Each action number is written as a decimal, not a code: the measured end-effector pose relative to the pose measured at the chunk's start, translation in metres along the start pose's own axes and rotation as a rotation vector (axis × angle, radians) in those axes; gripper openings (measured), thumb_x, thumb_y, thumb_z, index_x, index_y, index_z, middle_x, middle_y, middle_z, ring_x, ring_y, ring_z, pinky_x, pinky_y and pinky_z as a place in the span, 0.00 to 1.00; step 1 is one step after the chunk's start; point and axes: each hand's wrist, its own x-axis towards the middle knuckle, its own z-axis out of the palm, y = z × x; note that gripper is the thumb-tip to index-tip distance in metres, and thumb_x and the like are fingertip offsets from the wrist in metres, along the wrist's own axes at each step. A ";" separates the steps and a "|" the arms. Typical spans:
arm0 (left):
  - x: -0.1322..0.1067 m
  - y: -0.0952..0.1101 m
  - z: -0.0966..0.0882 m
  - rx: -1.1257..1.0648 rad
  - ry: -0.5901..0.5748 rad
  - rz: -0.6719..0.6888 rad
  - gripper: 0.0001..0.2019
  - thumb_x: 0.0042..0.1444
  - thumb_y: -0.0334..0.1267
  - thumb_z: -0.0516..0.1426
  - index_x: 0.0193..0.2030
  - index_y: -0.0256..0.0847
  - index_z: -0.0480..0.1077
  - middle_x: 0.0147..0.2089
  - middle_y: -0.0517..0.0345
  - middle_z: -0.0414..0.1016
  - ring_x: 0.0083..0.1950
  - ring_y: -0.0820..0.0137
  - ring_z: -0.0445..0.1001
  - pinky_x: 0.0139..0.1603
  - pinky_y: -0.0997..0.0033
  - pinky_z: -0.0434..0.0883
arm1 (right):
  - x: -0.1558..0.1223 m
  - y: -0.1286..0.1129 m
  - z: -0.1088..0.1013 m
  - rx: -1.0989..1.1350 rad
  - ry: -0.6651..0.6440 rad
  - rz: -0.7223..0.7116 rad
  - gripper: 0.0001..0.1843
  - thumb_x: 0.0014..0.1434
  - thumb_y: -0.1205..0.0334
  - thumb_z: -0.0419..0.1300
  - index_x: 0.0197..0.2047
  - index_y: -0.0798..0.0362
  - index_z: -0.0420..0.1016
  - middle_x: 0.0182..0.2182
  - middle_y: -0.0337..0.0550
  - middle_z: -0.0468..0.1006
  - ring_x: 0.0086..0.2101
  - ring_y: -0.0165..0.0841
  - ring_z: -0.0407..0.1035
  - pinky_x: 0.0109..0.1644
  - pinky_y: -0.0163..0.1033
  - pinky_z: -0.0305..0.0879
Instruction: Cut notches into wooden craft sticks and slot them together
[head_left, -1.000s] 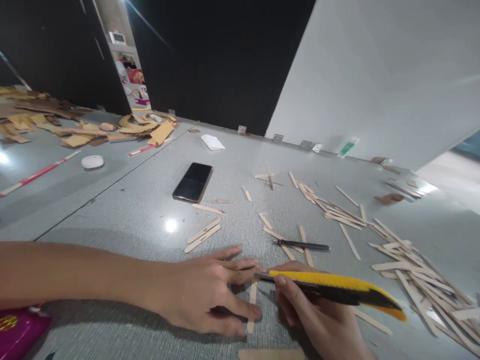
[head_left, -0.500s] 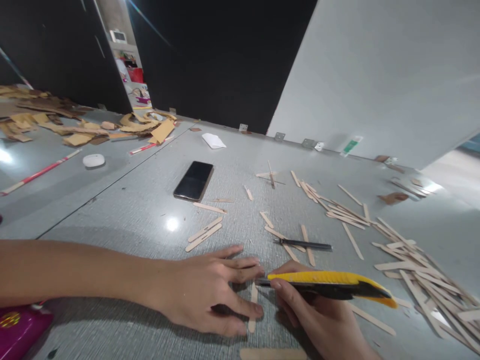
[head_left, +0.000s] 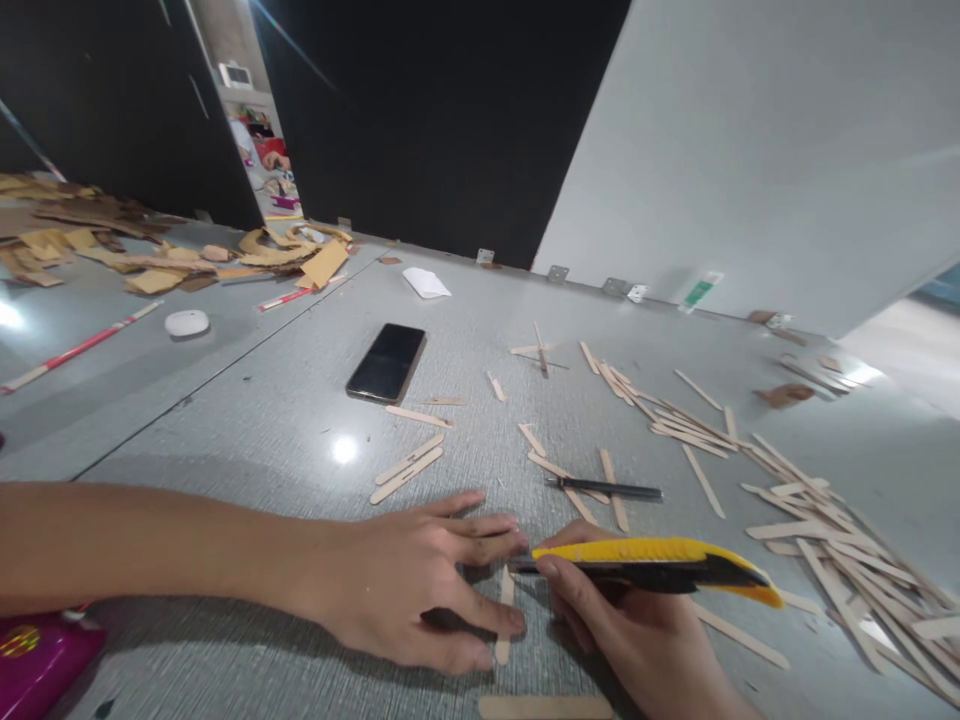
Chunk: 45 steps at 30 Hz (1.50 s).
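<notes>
The left hand (head_left: 420, 590) lies palm down with its fingers spread wide, a fingertip resting across a wooden craft stick (head_left: 505, 645) on the grey table (head_left: 262, 430). The right hand (head_left: 637, 640) grips a yellow-and-black utility knife (head_left: 660, 560), whose blade (head_left: 521, 566) meets the stick near its upper end, just beside the left fingertips. The cut on this stick looks under way and not finished; its depth cannot be told, as the fingers and blade cover the spot.

Taking the blade as the clock's centre, a wider craft stick (head_left: 546, 708) at six o'clock looks uncut. At ten o'clock, two craft sticks (head_left: 409, 470) side by side show notches in their edges, so these appear already worked. At two o'clock, a slim black pen-like tool (head_left: 611, 489) lies over several sticks. Farther off, at twelve, a few sticks (head_left: 541, 352) lie crossed; whether they are joined is unclear.

At three o'clock, a large heap of craft sticks (head_left: 847, 540) seems mostly whole, suggesting plenty of uncut stock. A phone (head_left: 386, 362) lies between ten and eleven, and cardboard scraps (head_left: 165, 262) sit well apart at ten.
</notes>
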 end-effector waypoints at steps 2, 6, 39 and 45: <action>0.000 -0.001 0.001 0.002 -0.008 0.004 0.21 0.76 0.48 0.52 0.67 0.44 0.75 0.78 0.35 0.60 0.80 0.51 0.57 0.80 0.42 0.50 | 0.000 0.003 -0.001 -0.016 -0.001 0.002 0.20 0.67 0.41 0.67 0.36 0.48 0.74 0.22 0.28 0.60 0.21 0.24 0.51 0.24 0.30 0.56; -0.001 -0.003 0.003 0.004 -0.004 0.016 0.21 0.75 0.50 0.52 0.67 0.46 0.74 0.78 0.37 0.60 0.80 0.52 0.57 0.81 0.42 0.50 | 0.001 -0.001 -0.002 -0.110 -0.017 -0.016 0.21 0.68 0.39 0.65 0.36 0.48 0.74 0.22 0.28 0.61 0.20 0.25 0.51 0.21 0.30 0.54; -0.002 -0.007 0.010 0.039 0.033 0.048 0.20 0.74 0.49 0.53 0.66 0.46 0.75 0.77 0.38 0.62 0.79 0.52 0.59 0.80 0.43 0.51 | 0.000 -0.030 -0.017 -0.701 -0.162 -0.273 0.16 0.72 0.48 0.60 0.36 0.47 0.80 0.28 0.40 0.81 0.27 0.32 0.73 0.33 0.37 0.70; -0.002 -0.008 0.010 0.046 0.030 0.038 0.20 0.74 0.50 0.54 0.66 0.49 0.75 0.77 0.41 0.64 0.80 0.52 0.58 0.80 0.42 0.52 | 0.015 -0.017 -0.005 -0.332 0.022 0.205 0.36 0.61 0.24 0.59 0.24 0.50 0.69 0.12 0.35 0.69 0.13 0.25 0.60 0.18 0.31 0.60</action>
